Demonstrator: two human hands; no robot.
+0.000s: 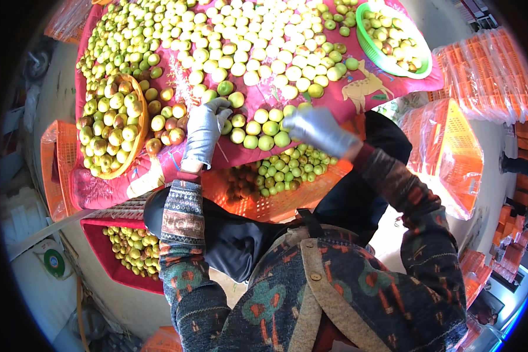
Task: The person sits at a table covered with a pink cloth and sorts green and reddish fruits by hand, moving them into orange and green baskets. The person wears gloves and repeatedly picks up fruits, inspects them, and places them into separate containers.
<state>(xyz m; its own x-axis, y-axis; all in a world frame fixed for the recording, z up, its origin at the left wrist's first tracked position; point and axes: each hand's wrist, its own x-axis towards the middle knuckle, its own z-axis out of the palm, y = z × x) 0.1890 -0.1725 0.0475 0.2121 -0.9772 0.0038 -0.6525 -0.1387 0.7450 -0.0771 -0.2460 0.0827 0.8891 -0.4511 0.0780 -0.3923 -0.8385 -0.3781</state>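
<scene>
Many round green fruits, some with brown patches, are spread over a table covered with a pink patterned cloth (264, 99). My left hand (206, 130), in a pale grey glove, rests at the cloth's near part with its fingers bent beside the green fruits (224, 88); whether it grips one cannot be told. To its right, my gloved right hand (314, 127) is blurred and reaches over the right end of a small group of fruits (266, 127) near the table's edge. Its fingertips are too blurred to show whether a fruit is in them.
An orange basket of browner fruits (143, 127) stands at the left, a green basket (423, 70) at the far right. Below the table edge an orange crate (281, 207) holds fruits. A red-lined container (92, 240) of fruits stands lower left. Stacked orange crates (488, 79) stand right.
</scene>
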